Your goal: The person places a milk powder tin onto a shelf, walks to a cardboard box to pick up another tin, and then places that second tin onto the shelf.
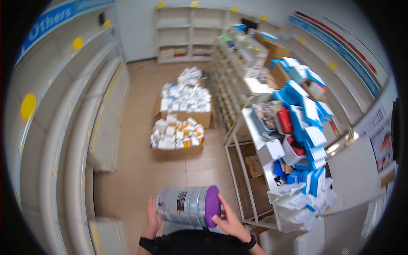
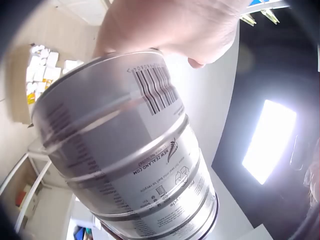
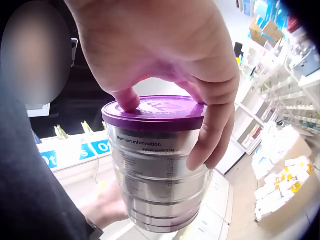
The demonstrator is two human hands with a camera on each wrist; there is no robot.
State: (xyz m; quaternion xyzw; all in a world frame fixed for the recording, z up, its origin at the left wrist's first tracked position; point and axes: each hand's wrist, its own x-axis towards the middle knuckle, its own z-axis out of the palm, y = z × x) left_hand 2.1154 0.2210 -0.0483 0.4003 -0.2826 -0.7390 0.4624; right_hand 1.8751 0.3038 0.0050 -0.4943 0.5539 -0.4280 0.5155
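A silver can (image 1: 182,206) with a purple lid (image 1: 213,206) lies sideways between both hands, low in the head view. My left hand (image 1: 153,216) is at its bottom end; in the left wrist view the hand (image 2: 170,25) touches the base edge beside a barcode, fingertips mostly hidden. At the lid end, my right hand (image 1: 231,221) grips the can. The right wrist view has the right hand (image 3: 170,60) with its thumb on the purple lid (image 3: 150,112) and fingers bent down over the can's side (image 3: 160,185).
Cartons full of small white boxes (image 1: 182,100) stand on the floor ahead, the nearer one (image 1: 178,151) with orange-marked boxes. To the right, a white rack (image 1: 231,161) and a heap of blue and white boxes (image 1: 306,114). Shelves (image 1: 72,127) line the left; more shelving (image 1: 191,25) stands at the back.
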